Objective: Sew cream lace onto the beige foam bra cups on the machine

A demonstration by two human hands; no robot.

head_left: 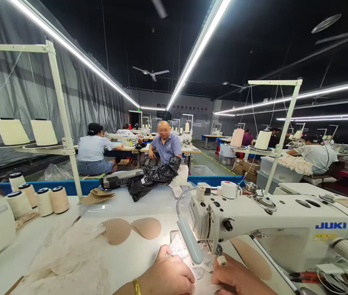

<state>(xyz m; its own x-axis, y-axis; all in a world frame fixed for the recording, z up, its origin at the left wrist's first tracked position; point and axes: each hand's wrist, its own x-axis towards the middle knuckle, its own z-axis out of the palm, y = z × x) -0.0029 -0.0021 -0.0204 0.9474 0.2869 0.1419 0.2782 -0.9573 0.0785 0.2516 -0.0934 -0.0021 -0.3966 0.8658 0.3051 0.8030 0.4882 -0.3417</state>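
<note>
White lace fabric [178,246] lies on the bed of a sewing machine [247,219], under a grey gooseneck lamp [189,241]. My left hand [172,273], with a ring and a gold bracelet, rests left of the needle area, its fingers curled over the lace. On the other side, beside the presser area, my right hand [237,275] has bent fingers at the lace's right edge; its fingertips are partly hidden. Pale cloth stretches between both hands. Two joined beige cup pads [117,231] lie to the left, and another beige pad [251,258] sits beneath the machine arm.
Sheer cream fabric [66,254] is heaped at left, near thread cones [60,200]. A black plastic bag [153,178] lies at the table's back. Thread stands [60,110] rise on both sides. Red-handled tools [304,277] lie at right. Several people sit at tables beyond.
</note>
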